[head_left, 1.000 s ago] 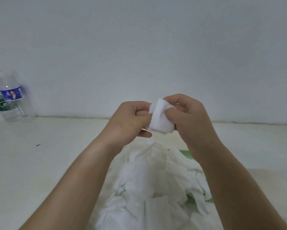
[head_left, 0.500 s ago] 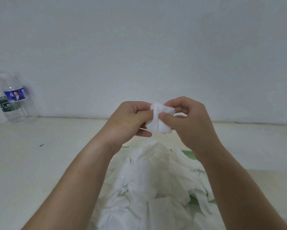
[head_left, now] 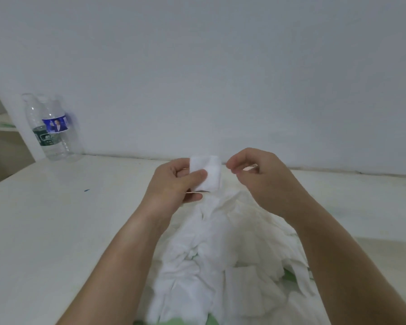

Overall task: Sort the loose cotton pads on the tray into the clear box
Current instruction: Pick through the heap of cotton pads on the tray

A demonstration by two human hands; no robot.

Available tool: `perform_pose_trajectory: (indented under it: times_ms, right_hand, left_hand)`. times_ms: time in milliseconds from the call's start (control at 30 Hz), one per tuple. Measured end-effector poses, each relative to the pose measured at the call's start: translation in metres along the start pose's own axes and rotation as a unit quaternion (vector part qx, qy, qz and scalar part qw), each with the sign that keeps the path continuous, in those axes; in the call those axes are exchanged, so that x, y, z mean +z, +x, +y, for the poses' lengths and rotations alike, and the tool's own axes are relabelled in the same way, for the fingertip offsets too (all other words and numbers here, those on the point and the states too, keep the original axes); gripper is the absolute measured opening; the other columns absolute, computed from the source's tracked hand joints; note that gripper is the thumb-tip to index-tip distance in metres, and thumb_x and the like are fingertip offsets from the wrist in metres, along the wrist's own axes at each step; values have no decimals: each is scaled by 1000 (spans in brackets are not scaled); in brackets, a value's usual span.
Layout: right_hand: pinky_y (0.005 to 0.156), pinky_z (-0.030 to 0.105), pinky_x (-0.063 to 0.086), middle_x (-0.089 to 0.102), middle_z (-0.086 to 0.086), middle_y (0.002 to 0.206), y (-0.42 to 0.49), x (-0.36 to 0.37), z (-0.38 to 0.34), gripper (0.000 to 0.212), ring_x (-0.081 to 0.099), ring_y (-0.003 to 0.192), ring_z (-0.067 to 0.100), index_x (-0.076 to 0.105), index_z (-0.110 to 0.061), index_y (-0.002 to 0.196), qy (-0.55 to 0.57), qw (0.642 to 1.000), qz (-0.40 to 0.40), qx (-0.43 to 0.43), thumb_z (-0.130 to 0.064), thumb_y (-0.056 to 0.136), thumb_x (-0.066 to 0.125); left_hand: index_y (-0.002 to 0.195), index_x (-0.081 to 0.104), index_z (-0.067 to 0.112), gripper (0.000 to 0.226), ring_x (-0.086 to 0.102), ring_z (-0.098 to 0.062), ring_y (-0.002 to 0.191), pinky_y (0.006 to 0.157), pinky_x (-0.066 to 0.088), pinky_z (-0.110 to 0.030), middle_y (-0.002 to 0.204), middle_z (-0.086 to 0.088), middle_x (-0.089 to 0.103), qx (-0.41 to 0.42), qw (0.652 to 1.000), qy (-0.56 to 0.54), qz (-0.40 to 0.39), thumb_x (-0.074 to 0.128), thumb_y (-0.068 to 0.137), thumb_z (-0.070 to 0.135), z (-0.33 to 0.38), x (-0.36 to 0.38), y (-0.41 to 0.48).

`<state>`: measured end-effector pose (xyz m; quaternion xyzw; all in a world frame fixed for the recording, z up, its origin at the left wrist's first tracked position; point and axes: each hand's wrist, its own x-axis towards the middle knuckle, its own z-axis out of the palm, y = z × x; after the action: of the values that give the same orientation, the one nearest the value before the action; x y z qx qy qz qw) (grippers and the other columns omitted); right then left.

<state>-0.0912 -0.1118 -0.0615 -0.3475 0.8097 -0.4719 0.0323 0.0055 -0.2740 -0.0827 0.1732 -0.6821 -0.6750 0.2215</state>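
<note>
Cotton pad [head_left: 206,174], 1 square white piece, held up flat above the heap, pinched at its left part between thumb and fingers of left hand [head_left: 176,184]. Right hand [head_left: 260,181] just beside the pad's right edge and, as far as visible, not touching it; fingers curled in, thumb tip close to forefinger, nothing seen between them.

Looks like the step of smoothing or checking 1 pad before putting it away. Judged far from finished, with a big heap of loose pads [head_left: 220,254] lying on the green tray [head_left: 289,275] under both forearms.

Next, probably: carry this pad to the clear box and lay it in flat. Clear box nowhere in view, so must first be found outside the frame. Calls for a light grip, being soft and easy to fold.

Around: 2 plastic water bottles [head_left: 54,127] far left by the wall, 1 small blue speck [head_left: 86,190] on the white table [head_left: 56,219]. Nothing standing between hands and heap; only the heap itself tangled, so some risk of lifting several pads together
</note>
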Motion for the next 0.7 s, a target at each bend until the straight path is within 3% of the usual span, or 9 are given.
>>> perform_pose_trajectory:
  times_ms: [67,167,233,300,400,467,567,700]
  right_hand:
    - [73,13,38,56,-19,113,-4,-3,-2,41,55,97,0,65,-40,98,-63,993,-87,-41,-3,85,54]
    - [93,22,40,47,-16,123,-6,-3,2,39,44,116,7,63,-43,107,-164,970,-167,-67,-12,83,68]
    - [100,29,39,48,-15,123,-4,0,6,25,42,119,10,65,-40,102,-219,958,-168,-77,-25,84,75]
    - [99,31,39,53,-14,119,-1,3,7,10,46,117,11,66,-37,92,-211,966,-119,-95,-31,87,73]
    - [87,27,46,64,-11,104,1,3,2,5,59,101,9,68,-32,88,-61,994,7,-88,-29,90,71]
    - [78,26,51,73,-7,90,1,0,-4,3,66,87,11,73,-25,90,81,995,47,-37,-24,90,70]
    - [78,29,52,75,-1,81,-1,-2,-7,7,67,75,11,75,-16,93,240,970,25,30,-18,92,69]
    - [74,29,52,71,2,80,-2,-1,-11,12,65,70,14,73,-7,100,374,924,-14,77,-15,93,67]
  left_hand:
    - [110,75,15,18,71,-11,80,63,55,-21,87,2,76,8,999,-21,41,68,93,12,-6,-2,-2]
    - [106,75,15,16,71,-10,79,62,55,-21,85,1,75,33,996,-37,69,67,93,11,-9,1,-4]
    - [106,75,15,16,71,-11,80,64,55,-22,85,1,75,45,996,-38,65,67,93,11,-9,3,-5]
    - [105,75,15,16,71,-11,79,64,56,-23,84,1,75,55,996,-38,63,66,93,11,-8,3,-6]
    - [103,76,16,16,71,-13,77,63,57,-24,85,-1,75,61,995,-41,72,64,94,9,-5,-2,-5]
    - [105,76,16,17,72,-16,80,62,57,-24,92,-7,77,56,994,-46,76,64,94,10,-4,-5,-5]
    - [104,75,16,16,72,-17,81,63,58,-24,90,-9,76,50,994,-48,83,64,95,9,-4,-7,-5]
    - [106,71,15,14,73,-14,77,61,58,-23,79,0,76,55,994,-46,80,63,96,9,-4,0,-7]
